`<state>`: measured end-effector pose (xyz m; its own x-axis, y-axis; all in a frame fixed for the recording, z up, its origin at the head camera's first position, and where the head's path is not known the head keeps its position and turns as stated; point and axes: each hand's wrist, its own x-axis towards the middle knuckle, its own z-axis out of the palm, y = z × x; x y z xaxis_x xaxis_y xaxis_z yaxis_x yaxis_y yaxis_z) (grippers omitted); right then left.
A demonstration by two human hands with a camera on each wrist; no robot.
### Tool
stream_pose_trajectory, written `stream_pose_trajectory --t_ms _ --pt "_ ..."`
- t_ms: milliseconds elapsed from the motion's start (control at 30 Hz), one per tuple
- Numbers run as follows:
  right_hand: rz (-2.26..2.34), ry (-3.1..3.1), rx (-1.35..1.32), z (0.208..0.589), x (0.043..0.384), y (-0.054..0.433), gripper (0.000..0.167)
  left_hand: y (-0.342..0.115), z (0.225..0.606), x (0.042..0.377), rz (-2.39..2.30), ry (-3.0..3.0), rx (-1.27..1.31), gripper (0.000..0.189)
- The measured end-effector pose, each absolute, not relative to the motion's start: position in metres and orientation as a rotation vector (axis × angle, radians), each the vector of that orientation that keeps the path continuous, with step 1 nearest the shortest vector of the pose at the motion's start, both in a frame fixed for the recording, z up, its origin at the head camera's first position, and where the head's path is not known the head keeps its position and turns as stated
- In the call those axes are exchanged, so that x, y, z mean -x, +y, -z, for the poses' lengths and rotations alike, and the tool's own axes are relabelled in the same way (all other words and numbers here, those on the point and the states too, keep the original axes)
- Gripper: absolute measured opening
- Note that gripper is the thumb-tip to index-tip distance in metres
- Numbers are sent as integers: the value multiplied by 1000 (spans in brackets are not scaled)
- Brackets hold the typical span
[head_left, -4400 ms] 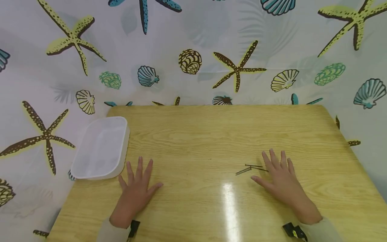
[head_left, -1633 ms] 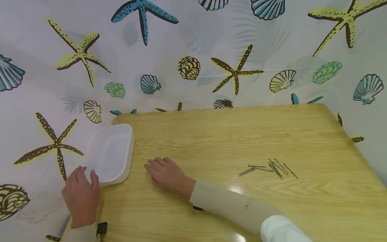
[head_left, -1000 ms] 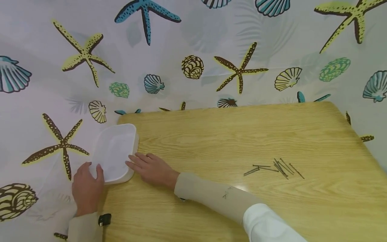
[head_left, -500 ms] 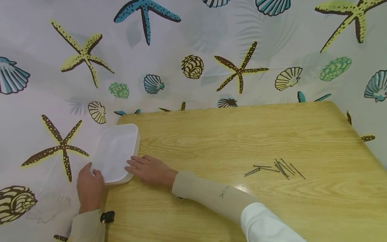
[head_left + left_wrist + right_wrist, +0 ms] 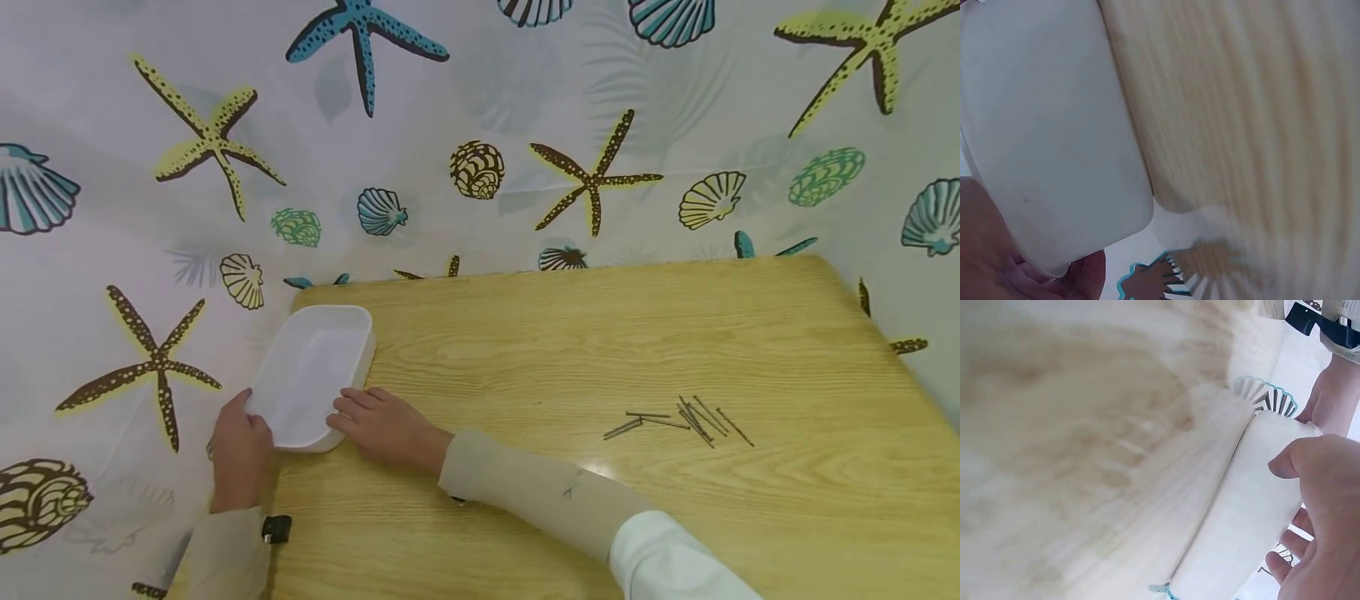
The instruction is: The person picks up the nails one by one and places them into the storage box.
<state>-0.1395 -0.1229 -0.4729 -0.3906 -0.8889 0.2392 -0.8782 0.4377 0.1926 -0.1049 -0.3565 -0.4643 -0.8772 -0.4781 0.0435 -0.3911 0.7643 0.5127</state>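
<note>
A white rectangular plastic container, with rounded corners and its hollow facing up, sits at the table's left edge. My left hand grips its near left corner; in the left wrist view, fingers curl round the corner below the rim. My right hand holds the right side near the front. Seen from the right wrist, the thumb lies along the outer wall, with the other fingers past the rim. Several thin metal nails lie loose on the table, well to the right of both hands.
The wood-grain table has a rounded back left corner close behind the container. A white cloth printed with starfish and shells hangs behind and along both sides. My right sleeve stretches across the table's front.
Both hands have come to the container from flat on the table, the right one crossing leftward. Over the last half second, the container has shifted right with the hands. The nails stay put.
</note>
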Motion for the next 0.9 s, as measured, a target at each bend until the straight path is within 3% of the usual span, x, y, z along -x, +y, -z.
stream_pose_trajectory --t_ms 900 --pt "-122 -2359 -1408 465 133 -58 32 -297 464 138 698 -2832 -218 40"
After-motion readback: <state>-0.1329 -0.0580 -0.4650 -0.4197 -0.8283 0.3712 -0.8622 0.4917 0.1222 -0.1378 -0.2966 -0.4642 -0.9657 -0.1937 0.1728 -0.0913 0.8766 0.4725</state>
